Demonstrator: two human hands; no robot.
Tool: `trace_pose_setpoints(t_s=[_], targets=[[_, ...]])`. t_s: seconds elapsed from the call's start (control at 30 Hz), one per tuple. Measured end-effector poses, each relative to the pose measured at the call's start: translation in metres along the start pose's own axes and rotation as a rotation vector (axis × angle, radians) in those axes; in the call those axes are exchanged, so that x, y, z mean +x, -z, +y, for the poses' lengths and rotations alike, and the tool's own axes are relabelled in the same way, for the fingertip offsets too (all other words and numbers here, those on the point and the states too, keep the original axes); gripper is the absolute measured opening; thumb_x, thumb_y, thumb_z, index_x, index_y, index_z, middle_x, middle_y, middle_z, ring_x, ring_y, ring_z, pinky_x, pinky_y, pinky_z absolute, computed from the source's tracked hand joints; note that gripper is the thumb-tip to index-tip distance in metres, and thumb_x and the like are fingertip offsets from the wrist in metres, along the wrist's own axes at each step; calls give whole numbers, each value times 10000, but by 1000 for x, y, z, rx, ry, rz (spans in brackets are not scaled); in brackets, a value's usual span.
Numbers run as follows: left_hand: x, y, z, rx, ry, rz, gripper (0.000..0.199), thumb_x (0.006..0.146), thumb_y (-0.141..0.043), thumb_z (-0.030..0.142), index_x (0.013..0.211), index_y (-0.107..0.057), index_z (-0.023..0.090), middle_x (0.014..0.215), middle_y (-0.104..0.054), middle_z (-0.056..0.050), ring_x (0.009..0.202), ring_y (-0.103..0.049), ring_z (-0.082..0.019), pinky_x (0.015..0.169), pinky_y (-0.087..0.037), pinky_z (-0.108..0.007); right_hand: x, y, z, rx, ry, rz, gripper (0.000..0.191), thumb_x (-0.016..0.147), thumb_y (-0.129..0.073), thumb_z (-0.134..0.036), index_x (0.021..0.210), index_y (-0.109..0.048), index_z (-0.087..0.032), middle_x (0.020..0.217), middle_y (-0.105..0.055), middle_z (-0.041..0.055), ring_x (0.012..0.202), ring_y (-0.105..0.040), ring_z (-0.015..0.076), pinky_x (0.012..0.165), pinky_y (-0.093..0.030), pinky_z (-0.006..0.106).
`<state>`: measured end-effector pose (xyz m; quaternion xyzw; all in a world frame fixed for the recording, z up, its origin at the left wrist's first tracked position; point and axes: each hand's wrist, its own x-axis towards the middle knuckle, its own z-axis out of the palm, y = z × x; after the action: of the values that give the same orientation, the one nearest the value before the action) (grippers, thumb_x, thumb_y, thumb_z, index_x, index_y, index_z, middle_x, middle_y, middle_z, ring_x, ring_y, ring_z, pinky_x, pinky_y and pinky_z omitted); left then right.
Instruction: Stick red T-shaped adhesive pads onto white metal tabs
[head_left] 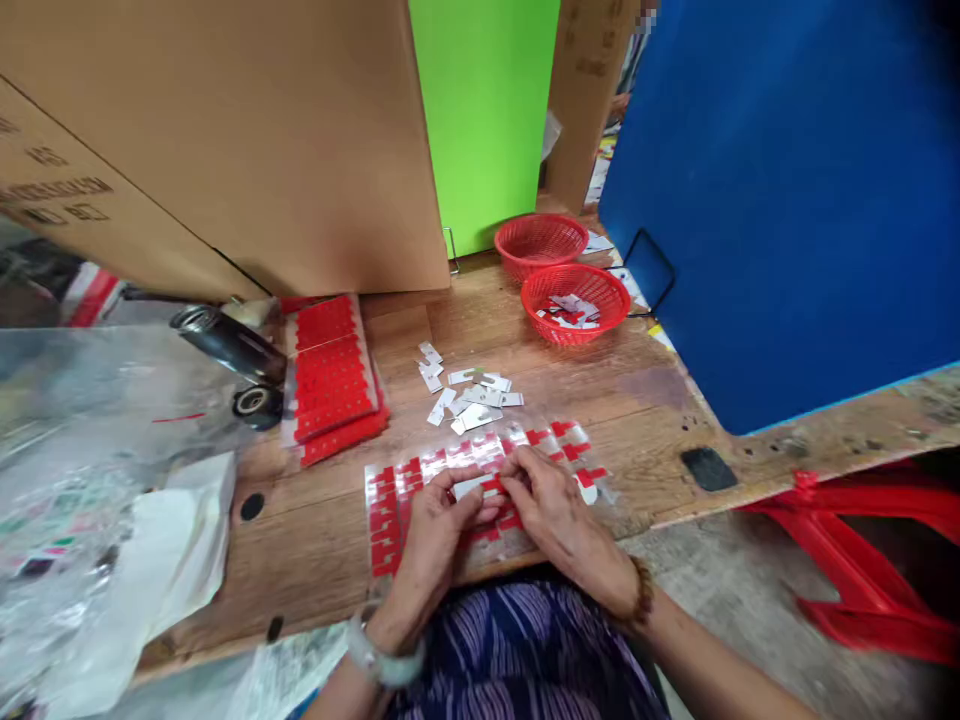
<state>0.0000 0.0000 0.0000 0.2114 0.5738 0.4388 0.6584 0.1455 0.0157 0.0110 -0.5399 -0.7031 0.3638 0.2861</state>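
- Two hands at 6 o'clock, fingertips meeting over a clear sheet of red tabs (390,510) on the wooden table (322,560);
- stack of red sheets (330,375) at 10 o'clock of the hands; tape roll (257,403) just left of it;
- left hand (439,525) pinching a small white piece (471,487) on the sheet;
- right hand (555,510) fingers curled closed on the same piece;
- loose white pieces (469,395) at 12 o'clock;
- two red baskets (574,300) at 1 o'clock, touching.
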Motion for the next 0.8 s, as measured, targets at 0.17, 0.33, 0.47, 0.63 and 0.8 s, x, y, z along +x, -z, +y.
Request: trace_pose_setpoints(t_s=[0.17,0.33,0.47,0.63,0.8], targets=[[3,0,-3,9,-18,13,456,632,-782,250,1003,-561,104,703,-743,-106,664,-722,-195,669,-575,-247,4,-1,7,12,1,-30,121,878,-461,-109,800,-480,-200,776,-555,-11,753,-526,159,748,-386,315],[3,-2,-3,15,-21,23,440,614,-804,269,961,-590,105,678,-737,-92,657,-722,-200,654,-577,-250,5,-6,17,-50,34,6,78,859,-490,-135,823,-498,-204,843,-547,26,836,-535,200,754,-426,338],[5,-3,0,-6,-22,23,449,596,-818,271,948,-593,107,677,-737,-86,648,-720,-199,636,-575,-243,6,-9,24,-80,100,73,87,845,-487,-136,897,-509,-203,891,-553,53,870,-543,221,767,-452,364],[7,0,1,-19,16,27,433,604,-807,221,954,-580,104,721,-743,-103,655,-720,-187,650,-571,-234,17,3,29,-2,-18,132,332,809,-576,-206,1125,-479,-177,933,-579,63,804,-564,204,725,-465,349],[3,-1,3,12,8,-22,436,623,-788,247,970,-564,111,688,-733,-87,640,-710,-165,666,-556,-228,24,10,24,212,-36,-173,128,864,-517,-280,822,-589,-184,706,-601,-2,639,-553,135,595,-427,254]])
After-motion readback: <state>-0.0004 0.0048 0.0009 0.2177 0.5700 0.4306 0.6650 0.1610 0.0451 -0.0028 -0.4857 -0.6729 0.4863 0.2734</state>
